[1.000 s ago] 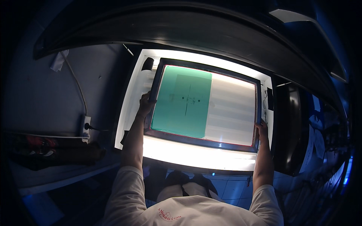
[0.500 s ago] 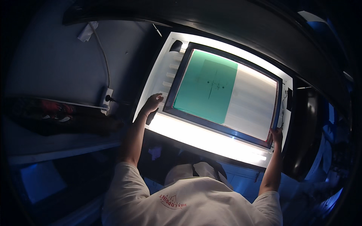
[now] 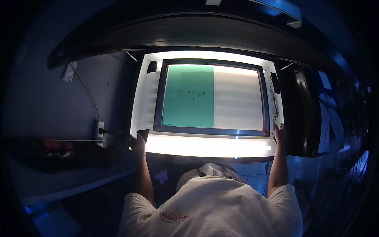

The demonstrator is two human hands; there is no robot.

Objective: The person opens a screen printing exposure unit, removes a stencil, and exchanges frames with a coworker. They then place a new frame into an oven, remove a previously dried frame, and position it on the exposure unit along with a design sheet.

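A printing screen (image 3: 185, 130) with a dark frame lies flat on a lit white light box. The left part of its mesh is a green area (image 3: 185, 108) with small dark marks; the right part is a pale area (image 3: 239, 98). My left hand (image 3: 137, 144) is at the box's near left corner beside a dark flat piece (image 3: 143, 134), fingers apart, clear of the screen. My right hand (image 3: 280, 135) is by the box's right rim near the screen's near right corner, with thumb and finger apart. Neither hand visibly holds anything.
Over the far side of the light box (image 3: 205, 147) hangs a large dark raised lid (image 3: 177, 33). A socket (image 3: 100, 132) with a plugged-in cable is on the left wall. Wires (image 3: 273, 94) run inside the box's right side. A dark curved panel (image 3: 302, 114) stands at the right.
My right hand has come off the screen's near right corner to the box's rim. My left hand has moved nearer, to the box's near left corner. The view has turned and levelled.
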